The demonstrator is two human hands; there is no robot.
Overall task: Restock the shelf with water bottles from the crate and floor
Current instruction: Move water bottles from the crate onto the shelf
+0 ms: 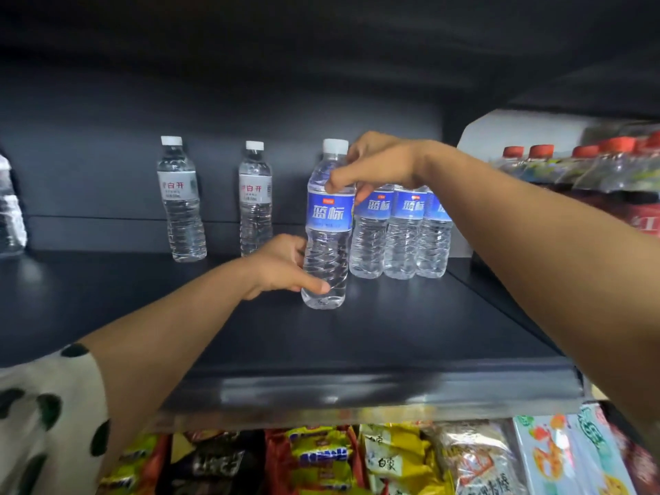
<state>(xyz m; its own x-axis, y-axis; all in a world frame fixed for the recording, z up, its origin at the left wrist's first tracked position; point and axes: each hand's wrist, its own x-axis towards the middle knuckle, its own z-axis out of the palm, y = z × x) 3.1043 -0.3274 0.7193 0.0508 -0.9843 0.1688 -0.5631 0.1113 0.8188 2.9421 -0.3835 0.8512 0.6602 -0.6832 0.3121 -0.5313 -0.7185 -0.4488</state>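
A clear water bottle with a blue label (328, 230) stands upright on the dark shelf (393, 337). My right hand (375, 166) grips its shoulder just below the white cap. My left hand (285, 266) holds its lower body, thumb near the base. Three more blue-label bottles (400, 234) stand in a row right behind it at the back right. Two bottles with white labels (180, 201) (254, 205) stand apart at the back left.
Another clear bottle (10, 216) shows at the far left edge. Red-capped drink bottles (589, 166) fill the neighbouring shelf on the right. Snack packets (321, 459) lie on the shelf below. The shelf's front lip (357, 394) runs across under my arms.
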